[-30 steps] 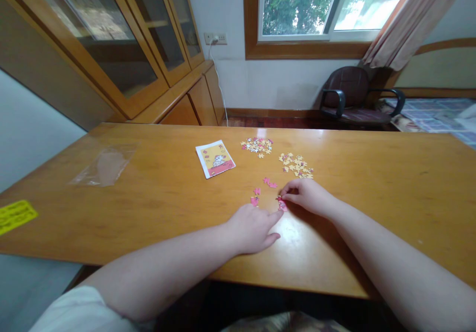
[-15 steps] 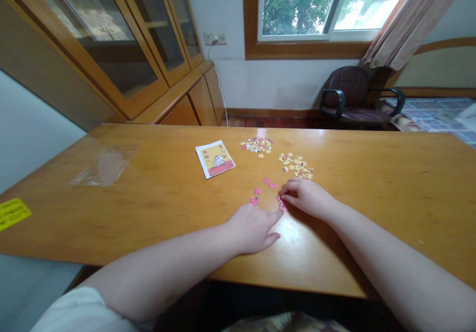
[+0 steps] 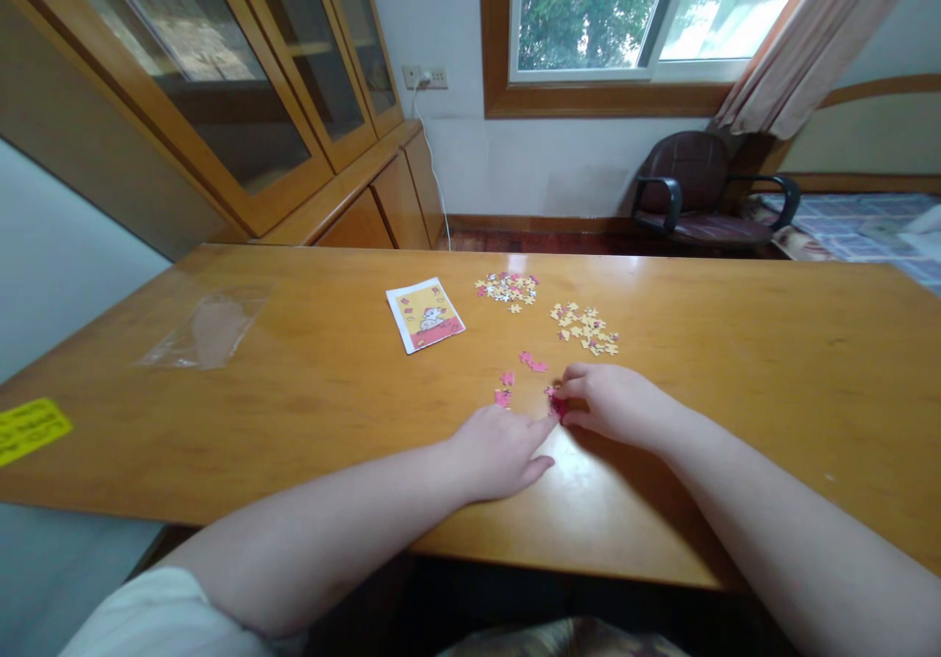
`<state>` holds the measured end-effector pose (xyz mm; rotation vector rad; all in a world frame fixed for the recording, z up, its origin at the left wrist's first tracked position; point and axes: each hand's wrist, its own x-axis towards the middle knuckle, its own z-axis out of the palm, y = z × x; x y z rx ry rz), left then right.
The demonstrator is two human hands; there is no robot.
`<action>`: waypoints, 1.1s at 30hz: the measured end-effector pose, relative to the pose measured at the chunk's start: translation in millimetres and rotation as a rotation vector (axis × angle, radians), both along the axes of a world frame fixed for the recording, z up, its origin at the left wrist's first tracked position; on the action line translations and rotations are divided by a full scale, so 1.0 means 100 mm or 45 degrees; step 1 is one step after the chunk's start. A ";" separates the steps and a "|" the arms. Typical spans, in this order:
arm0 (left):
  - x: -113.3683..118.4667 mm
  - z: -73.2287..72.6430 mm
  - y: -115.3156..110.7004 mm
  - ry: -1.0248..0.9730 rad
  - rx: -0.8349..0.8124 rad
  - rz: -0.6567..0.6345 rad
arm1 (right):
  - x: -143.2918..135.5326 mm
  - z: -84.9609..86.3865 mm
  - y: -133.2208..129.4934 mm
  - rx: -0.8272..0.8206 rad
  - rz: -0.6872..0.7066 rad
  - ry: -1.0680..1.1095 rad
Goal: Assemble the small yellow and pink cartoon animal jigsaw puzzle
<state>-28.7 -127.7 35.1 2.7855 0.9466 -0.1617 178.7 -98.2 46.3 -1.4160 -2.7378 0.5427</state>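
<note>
Pink jigsaw pieces (image 3: 557, 407) lie on the wooden table, partly covered by my fingers. My left hand (image 3: 504, 453) rests palm down, its index finger stretched out to touch the near edge of these pieces and its thumb apart. From the right, my right hand (image 3: 614, 402) has its thumb and fingertips closed at the same pieces. Just left of them are a pink piece with darker marks (image 3: 502, 398) and a small pink piece (image 3: 508, 379). Slightly farther off sit some more pink pieces (image 3: 532, 363).
Yellow jigsaw pieces (image 3: 586, 328) are spread beyond my right hand, with a mixed heap of pieces (image 3: 507, 288) farther back. A picture card (image 3: 426, 316) lies left of the heap. A clear plastic bag (image 3: 210, 328) and a yellow label (image 3: 33, 431) are at the left.
My right hand has shifted slightly nearer to me, its fingertips now lower over the pink pieces. My left hand has stayed almost still.
</note>
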 end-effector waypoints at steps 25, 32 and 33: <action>-0.30 -0.19 0.62 -0.354 -0.047 0.495 | -0.07 -0.03 0.01 0.175 -0.023 -0.013; -0.42 -0.01 0.62 -0.384 -0.031 0.350 | -0.24 -0.23 0.02 0.373 0.081 0.048; -0.45 0.02 0.62 -0.353 -0.039 0.312 | -0.25 -0.26 0.03 0.403 0.088 0.031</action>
